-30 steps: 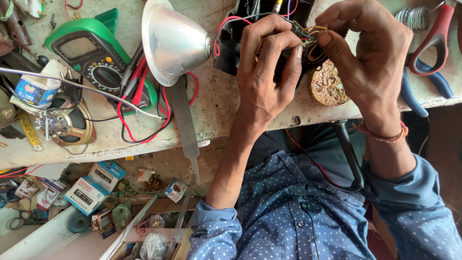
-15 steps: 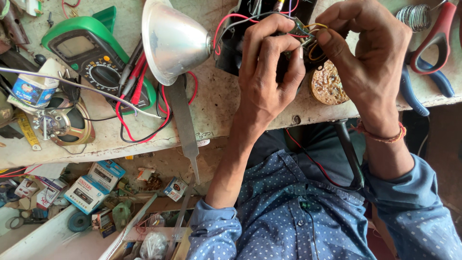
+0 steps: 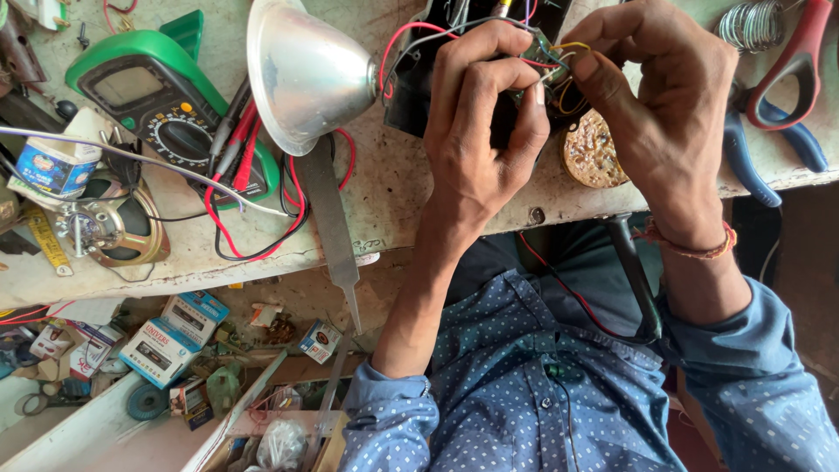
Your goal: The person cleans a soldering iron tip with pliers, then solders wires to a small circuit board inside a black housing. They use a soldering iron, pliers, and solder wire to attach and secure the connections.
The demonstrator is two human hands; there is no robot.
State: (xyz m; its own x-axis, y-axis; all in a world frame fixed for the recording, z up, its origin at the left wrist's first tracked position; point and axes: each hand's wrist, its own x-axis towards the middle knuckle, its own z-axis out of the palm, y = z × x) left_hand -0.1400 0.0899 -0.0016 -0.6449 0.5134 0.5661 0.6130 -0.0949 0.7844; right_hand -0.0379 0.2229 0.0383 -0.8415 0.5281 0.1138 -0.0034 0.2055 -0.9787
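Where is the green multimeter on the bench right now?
In the head view, the green multimeter lies at the upper left of the workbench, just left of the silver lamp reflector and above the small speaker, well away from both hands.

Fingers (image 3: 524, 105) hide most of the small circuit board (image 3: 544, 54).

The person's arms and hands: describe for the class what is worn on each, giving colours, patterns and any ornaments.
Both arms wear a blue shirt with small white dots. The left sleeve is rolled up to near the elbow, and the right sleeve is pushed up the forearm. The left hand is bare, with no glove or ring visible. The right hand is bare too; a thin reddish-orange thread bracelet circles its wrist.
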